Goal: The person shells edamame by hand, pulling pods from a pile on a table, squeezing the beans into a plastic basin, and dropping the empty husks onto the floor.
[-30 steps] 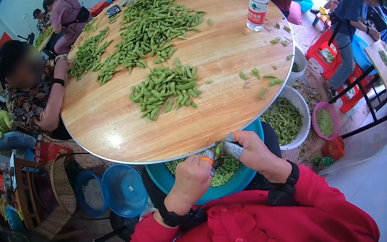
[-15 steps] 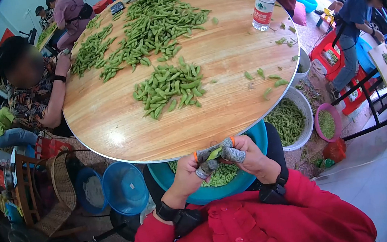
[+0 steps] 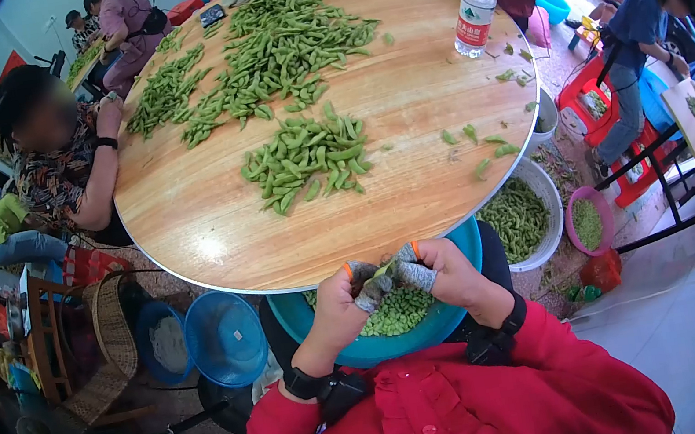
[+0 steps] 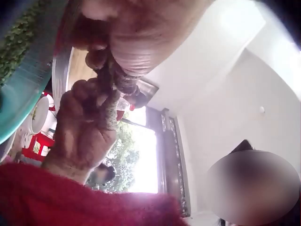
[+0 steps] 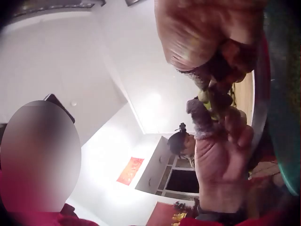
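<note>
My left hand (image 3: 336,314) and right hand (image 3: 455,277) meet just in front of the table's near edge, over a teal basin (image 3: 289,316) of shelled green beans (image 3: 397,313). Grey wraps cover some fingertips, with an orange band on each hand. Between the wrapped tips is a green bean pod (image 5: 207,100), pinched from both sides and mostly hidden by the fingers. In the left wrist view the thumbs press close together and the pod is lost in shadow. A small pile of unshelled pods (image 3: 304,161) lies on the round wooden table (image 3: 204,210) ahead.
A larger heap of pods (image 3: 279,44) spreads farther back, near a water bottle (image 3: 474,8). A white basket (image 3: 552,228) of pods and a pink bowl (image 3: 586,221) stand right of my knees. Blue basins (image 3: 227,336) sit at left. Another person (image 3: 54,152) sits at the table's left side.
Half a second ago the pod showed clearly between the wrapped fingertips; now the fingers have closed in and cover most of it. The hands stay over the basin.
</note>
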`<state>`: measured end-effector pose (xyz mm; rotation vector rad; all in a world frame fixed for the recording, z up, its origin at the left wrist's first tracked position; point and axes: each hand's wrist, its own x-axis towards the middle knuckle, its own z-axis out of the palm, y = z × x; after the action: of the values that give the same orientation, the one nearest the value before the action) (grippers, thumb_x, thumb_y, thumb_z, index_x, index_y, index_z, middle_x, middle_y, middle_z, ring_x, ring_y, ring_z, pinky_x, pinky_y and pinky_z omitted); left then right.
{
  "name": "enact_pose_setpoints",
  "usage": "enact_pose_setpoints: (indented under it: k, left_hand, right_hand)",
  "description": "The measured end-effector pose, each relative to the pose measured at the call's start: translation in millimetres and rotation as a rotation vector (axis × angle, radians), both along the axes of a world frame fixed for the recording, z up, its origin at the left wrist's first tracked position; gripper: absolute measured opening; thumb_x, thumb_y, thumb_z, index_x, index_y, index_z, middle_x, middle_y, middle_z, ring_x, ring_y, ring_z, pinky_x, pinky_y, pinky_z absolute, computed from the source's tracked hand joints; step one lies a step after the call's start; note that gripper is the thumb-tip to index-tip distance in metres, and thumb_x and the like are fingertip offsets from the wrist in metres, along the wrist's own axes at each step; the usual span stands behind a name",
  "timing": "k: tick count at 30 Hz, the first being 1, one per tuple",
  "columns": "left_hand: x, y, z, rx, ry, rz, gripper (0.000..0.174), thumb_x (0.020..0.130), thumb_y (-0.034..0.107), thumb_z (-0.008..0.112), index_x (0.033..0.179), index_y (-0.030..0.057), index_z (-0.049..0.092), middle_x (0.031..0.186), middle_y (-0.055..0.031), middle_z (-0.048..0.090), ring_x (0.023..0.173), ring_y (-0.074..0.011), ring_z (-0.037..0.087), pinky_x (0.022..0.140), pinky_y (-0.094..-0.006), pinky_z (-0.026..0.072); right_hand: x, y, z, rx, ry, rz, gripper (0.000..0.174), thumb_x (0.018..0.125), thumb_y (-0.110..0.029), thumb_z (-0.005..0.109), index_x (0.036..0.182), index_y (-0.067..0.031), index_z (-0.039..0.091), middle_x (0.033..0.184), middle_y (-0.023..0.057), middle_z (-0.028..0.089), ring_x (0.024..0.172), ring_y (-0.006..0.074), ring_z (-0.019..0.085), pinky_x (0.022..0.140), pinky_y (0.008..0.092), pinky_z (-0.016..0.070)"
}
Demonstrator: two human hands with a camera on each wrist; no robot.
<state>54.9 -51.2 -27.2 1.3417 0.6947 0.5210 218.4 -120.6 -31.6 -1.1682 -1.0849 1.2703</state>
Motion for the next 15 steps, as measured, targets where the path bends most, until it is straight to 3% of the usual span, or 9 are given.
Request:
enact_pose_setpoints:
  k: [2, 5, 8, 11, 15]
  left_hand:
    - [-2.5, 5.0, -9.1, 0.084, -0.009, -0.020, 0.008, 0.083, 0.011, 0.055, 0.084, 0.0028, 0.055, 0.066, 0.0035, 0.050, 0.058, -0.0035, 0.042, 0.051, -0.0188, 0.0361]
    - [-6.1, 9.0, -12.1, -0.058, -0.045, -0.121, 0.010, 0.082, 0.013, 0.057, 0.082, 0.0038, 0.053, 0.065, 0.0041, 0.048, 0.056, -0.0033, 0.042, 0.049, -0.0173, 0.0340]
    - [-3.4, 4.0, -11.6, 0.146, 0.059, -0.112, 0.005, 0.081, 0.006, 0.052, 0.083, 0.0025, 0.054, 0.070, 0.0035, 0.050, 0.064, -0.0036, 0.044, 0.056, -0.0172, 0.0366]
    - [-3.3, -0.1, -19.4, 0.108, 0.144, -0.047, 0.013, 0.078, 0.004, 0.047, 0.087, -0.0002, 0.055, 0.070, -0.0010, 0.054, 0.064, -0.0097, 0.046, 0.059, -0.0237, 0.0392]
    - [-2.9, -2.3, -16.9, 0.094, 0.107, -0.042, 0.021, 0.074, -0.001, 0.042, 0.091, -0.0004, 0.055, 0.074, -0.0023, 0.054, 0.067, -0.0084, 0.046, 0.060, -0.0226, 0.0391]
  right_hand:
    - [1.0, -2.1, 8.5, 0.110, -0.220, 0.028, 0.008, 0.081, -0.007, 0.052, 0.080, -0.0006, 0.055, 0.067, 0.0022, 0.052, 0.063, 0.0070, 0.046, 0.057, 0.0230, 0.0383]
    - [0.0, -2.1, 12.1, 0.198, -0.288, 0.030, 0.007, 0.076, -0.005, 0.055, 0.081, -0.0001, 0.055, 0.065, 0.0086, 0.051, 0.060, 0.0145, 0.049, 0.056, 0.0263, 0.0387]
    - [-2.5, -3.3, 4.4, 0.288, -0.446, 0.022, 0.009, 0.072, -0.002, 0.056, 0.081, 0.0008, 0.054, 0.066, 0.0141, 0.051, 0.060, 0.0245, 0.050, 0.056, 0.0301, 0.0392]
    - [-6.9, -3.5, -1.8, 0.329, -0.576, 0.013, 0.009, 0.070, 0.000, 0.056, 0.078, 0.0017, 0.053, 0.068, 0.0173, 0.050, 0.061, 0.0316, 0.048, 0.056, 0.0335, 0.0389]
    - [-10.1, -5.8, 4.7, 0.246, -0.473, -0.027, 0.007, 0.070, -0.001, 0.056, 0.073, 0.0018, 0.051, 0.066, 0.0169, 0.049, 0.059, 0.0312, 0.047, 0.054, 0.0347, 0.0381]
